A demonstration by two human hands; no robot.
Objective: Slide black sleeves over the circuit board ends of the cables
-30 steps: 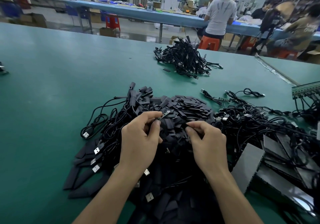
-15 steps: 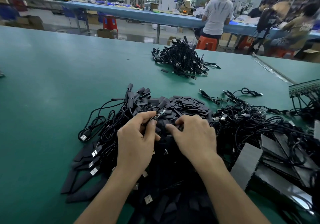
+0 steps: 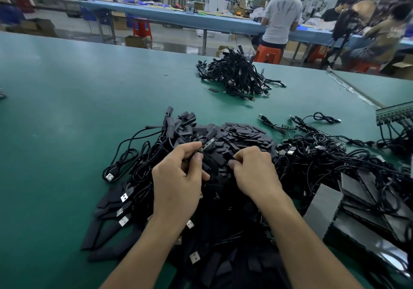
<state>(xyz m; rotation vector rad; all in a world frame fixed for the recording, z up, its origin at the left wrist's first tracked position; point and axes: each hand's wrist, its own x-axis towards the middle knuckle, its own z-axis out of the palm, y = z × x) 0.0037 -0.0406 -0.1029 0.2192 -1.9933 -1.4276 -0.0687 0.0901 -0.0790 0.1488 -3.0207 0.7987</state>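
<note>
Lighting is bright and even, from overhead. Daylight enters through openings at the upper centre of the frame and washes out there to near white. The green table (image 3: 67, 114) is evenly lit; shadows under the cable piles are short and soft. A glossy dark sheet (image 3: 388, 255) at the lower right carries a pale streak of glare. The centre is sharp: the left hand (image 3: 178, 181) and right hand (image 3: 257, 172) are crisp. The upper left and upper right corners are smeared with blur, and the seated people at the far bench are soft. Wide-angle distortion bows the table's far edge and stretches the forearms at the bottom edge.
</note>
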